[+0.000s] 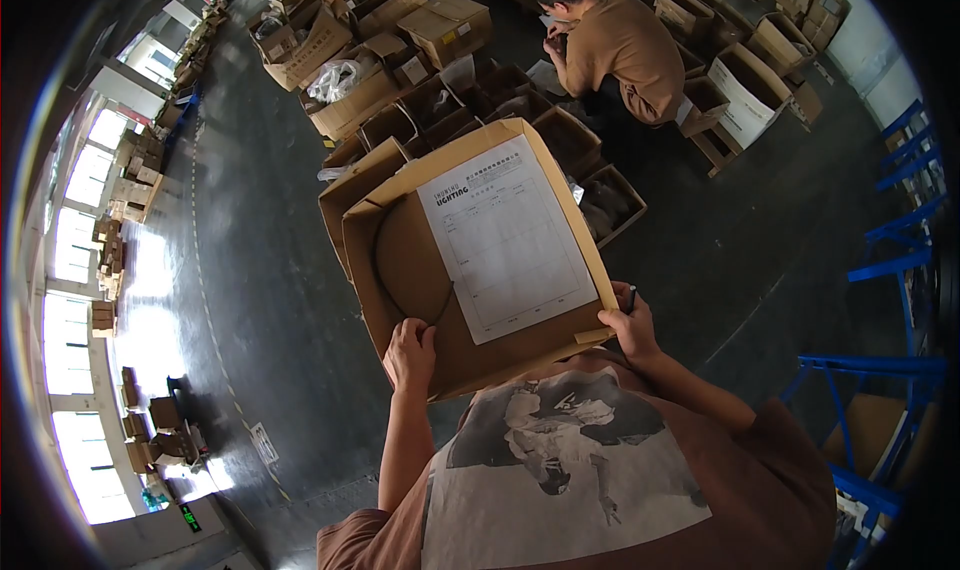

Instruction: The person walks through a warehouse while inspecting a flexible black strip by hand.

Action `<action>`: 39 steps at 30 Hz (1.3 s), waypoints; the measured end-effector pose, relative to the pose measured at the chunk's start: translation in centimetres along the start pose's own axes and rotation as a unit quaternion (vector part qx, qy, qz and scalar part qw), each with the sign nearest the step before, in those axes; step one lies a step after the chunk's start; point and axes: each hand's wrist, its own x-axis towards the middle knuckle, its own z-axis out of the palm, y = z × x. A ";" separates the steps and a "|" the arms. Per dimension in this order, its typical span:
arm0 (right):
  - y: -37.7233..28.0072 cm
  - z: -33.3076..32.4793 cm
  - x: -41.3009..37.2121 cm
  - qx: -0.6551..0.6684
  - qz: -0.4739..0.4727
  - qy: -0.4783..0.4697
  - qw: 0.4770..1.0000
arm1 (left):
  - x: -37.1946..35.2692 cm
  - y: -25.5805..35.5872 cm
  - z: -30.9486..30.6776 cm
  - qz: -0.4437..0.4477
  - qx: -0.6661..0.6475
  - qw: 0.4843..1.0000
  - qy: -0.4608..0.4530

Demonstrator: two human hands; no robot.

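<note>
A shallow cardboard box (460, 356) is held in front of my chest, tilted, its inside facing me. A printed white sheet (510, 240) lies in it on the right side. Beside the sheet, a thin dark cable (381, 260) curves along the box's left part. My left hand (410, 354) is closed over the box's lower left edge, near the cable's end. At the lower right corner my right hand (630, 322) grips the box wall, with a dark pen (631, 298) between its fingers.
Ahead, a co-worker (625, 50) crouches among open cardboard boxes (445, 28). White plastic wrap (335, 80) sits in one box. Blue metal racks (870, 366) stand at the right. More boxes (130, 195) line the windows at the left.
</note>
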 end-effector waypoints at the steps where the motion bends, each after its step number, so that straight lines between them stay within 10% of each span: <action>1: -0.1 0.0 0.0 -0.003 0.000 0.001 1.000 | 0.0 0.1 0.0 -0.002 0.006 1.000 -0.008; 39: -0.4 -4.4 2.2 0.021 -0.012 0.098 0.995 | 0.4 4.0 -0.8 0.049 0.012 0.998 -0.049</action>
